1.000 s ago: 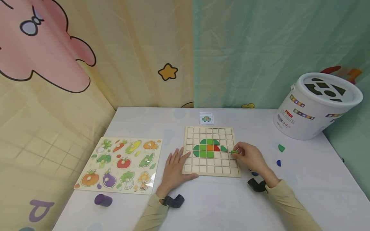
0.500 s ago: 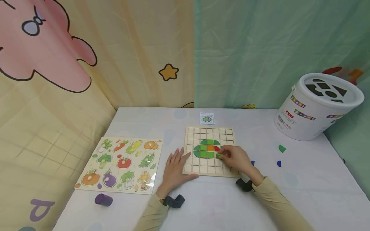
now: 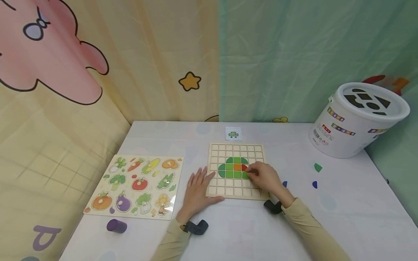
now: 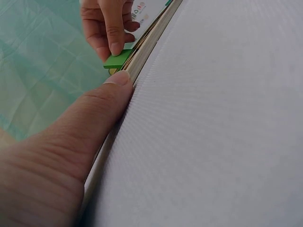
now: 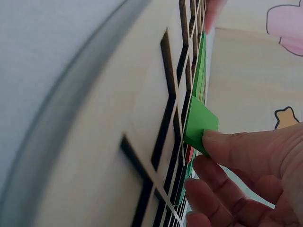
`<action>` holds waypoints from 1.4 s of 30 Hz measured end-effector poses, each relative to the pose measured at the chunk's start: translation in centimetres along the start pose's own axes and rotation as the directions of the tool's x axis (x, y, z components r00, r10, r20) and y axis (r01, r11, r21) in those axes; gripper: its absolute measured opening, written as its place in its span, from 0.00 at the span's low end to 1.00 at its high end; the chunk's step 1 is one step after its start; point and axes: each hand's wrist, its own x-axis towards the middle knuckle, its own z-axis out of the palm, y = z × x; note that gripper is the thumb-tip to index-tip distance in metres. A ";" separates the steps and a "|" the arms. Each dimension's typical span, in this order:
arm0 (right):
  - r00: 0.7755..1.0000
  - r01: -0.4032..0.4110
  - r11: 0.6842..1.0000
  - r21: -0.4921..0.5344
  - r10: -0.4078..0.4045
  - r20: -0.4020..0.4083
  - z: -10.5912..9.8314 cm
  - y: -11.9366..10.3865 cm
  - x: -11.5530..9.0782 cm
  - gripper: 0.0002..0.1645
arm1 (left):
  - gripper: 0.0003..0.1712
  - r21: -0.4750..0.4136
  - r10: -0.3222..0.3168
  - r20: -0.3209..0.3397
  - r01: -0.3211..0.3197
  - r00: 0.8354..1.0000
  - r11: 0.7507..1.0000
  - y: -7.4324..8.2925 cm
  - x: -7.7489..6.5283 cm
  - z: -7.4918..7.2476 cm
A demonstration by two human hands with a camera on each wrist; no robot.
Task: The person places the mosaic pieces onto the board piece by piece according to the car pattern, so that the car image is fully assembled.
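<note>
My right hand (image 3: 265, 177) pinches a green square tile (image 5: 201, 122) between thumb and fingers. In the right wrist view the tile tilts, one edge down at the grid. Beneath it lies the wooden grid board (image 3: 223, 190), with green, orange and red pieces set in its cells. The tile is beside the lower right of the green squares (image 3: 230, 174), just below the red piece (image 3: 244, 167). My left hand (image 3: 197, 192) rests with fingers spread at the board's left edge. Its thumb (image 4: 106, 97) lies along the front edge.
A small pattern card (image 3: 233, 133) lies behind the board. To the left are a vegetable puzzle (image 3: 151, 186) and a purple cylinder (image 3: 117, 226). Loose on the right lie a green piece (image 3: 318, 167) and blue pieces (image 3: 315, 185). A white bucket (image 3: 351, 134) stands at the back right.
My right hand has carried the green tile leftward from the board's right edge to the cells beside the green squares. My left hand has stayed in place.
</note>
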 end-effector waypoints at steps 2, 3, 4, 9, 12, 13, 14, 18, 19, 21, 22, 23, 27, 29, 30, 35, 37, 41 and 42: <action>1.000 0.003 1.000 -0.001 -0.003 -0.010 0.0 0.0 0.0 0.03 | 0.54 0.001 0.003 -0.002 -0.003 1.000 1.000 0.1 0.0 0.0; 1.000 0.002 1.000 0.000 -0.002 -0.014 0.0 0.1 0.0 0.03 | 0.54 0.001 0.004 -0.003 -0.004 1.000 1.000 0.1 0.1 0.0; 1.000 0.003 1.000 -0.001 -0.003 -0.017 0.0 0.1 0.0 0.03 | 0.54 0.000 0.006 -0.005 -0.006 1.000 1.000 0.1 0.1 0.0; 0.999 -0.036 0.999 -0.008 0.036 -0.019 -0.1 0.0 0.0 0.03 | 0.54 -0.003 0.013 -0.015 -0.013 1.000 1.000 0.3 0.1 0.0; 0.998 -0.055 0.998 -0.021 0.055 -0.010 -0.2 0.0 0.1 0.03 | 0.54 -0.001 0.015 -0.015 -0.015 1.000 1.000 0.4 0.2 0.1; 0.998 -0.056 0.998 -0.027 0.055 -0.007 -0.2 0.0 0.1 0.03 | 0.54 0.000 0.015 -0.014 -0.015 1.000 1.000 0.4 0.2 0.1; 0.998 -0.055 0.998 -0.032 0.055 -0.004 -0.2 0.1 0.1 0.04 | 0.54 0.002 0.016 -0.014 -0.016 1.000 1.000 0.5 0.2 0.1; 0.999 -0.043 0.998 -0.049 0.043 -0.002 -0.3 0.2 0.2 0.04 | 0.54 -0.003 0.020 -0.016 -0.020 1.000 1.000 0.6 0.3 0.1; 0.999 -0.036 0.998 -0.052 0.036 -0.003 -0.4 0.2 0.2 0.04 | 0.53 -0.008 0.021 -0.018 -0.021 1.000 1.000 0.6 0.3 0.1; 1.000 -0.026 0.998 -0.057 0.025 -0.006 -0.4 0.2 0.2 0.04 | 0.53 -0.016 0.022 -0.022 -0.022 1.000 1.000 0.7 0.4 0.0; 1.000 -0.022 0.998 -0.058 0.021 -0.007 -0.4 0.2 0.2 0.04 | 0.53 -0.019 0.022 -0.023 -0.022 0.999 1.000 0.7 0.4 0.0; 1.000 -0.019 0.998 -0.059 0.018 -0.007 -0.4 0.2 0.2 0.04 | 0.54 -0.022 0.022 -0.025 -0.023 0.999 0.999 0.7 0.4 0.0; 1.000 -0.022 0.998 -0.055 0.022 -0.001 -0.4 0.3 0.1 0.04 | 0.54 -0.003 0.020 -0.022 -0.020 1.000 1.000 0.6 0.5 0.2; 1.000 -0.028 0.999 -0.045 0.028 0.008 -0.4 0.4 0.0 0.06 | 0.54 0.005 0.022 -0.023 -0.022 0.999 1.000 0.5 0.5 0.3; 0.999 -0.029 0.999 -0.038 0.030 0.014 -0.4 0.5 -0.1 0.07 | 0.54 0.010 0.022 -0.022 -0.021 1.000 1.000 0.4 0.4 0.3; 0.999 0.001 0.999 0.035 -0.003 0.053 -0.3 0.8 -0.8 0.12 | 0.54 0.023 0.016 -0.023 -0.016 1.000 1.000 0.2 0.1 0.2; 0.998 0.031 0.997 0.072 -0.035 0.055 -0.3 1.1 -1.0 0.13 | 0.53 0.029 0.014 -0.029 -0.013 0.999 0.999 0.1 0.0 0.2; 0.997 0.070 0.988 0.134 -0.072 0.016 -0.7 1.9 -1.7 0.11 | 0.53 0.050 0.006 -0.025 -0.005 1.000 0.999 0.0 -0.1 0.4; 0.997 0.074 0.987 0.145 -0.075 -0.001 -0.9 2.1 -1.9 0.10 | 0.53 0.051 0.005 -0.025 -0.004 1.000 0.999 0.1 -0.1 0.4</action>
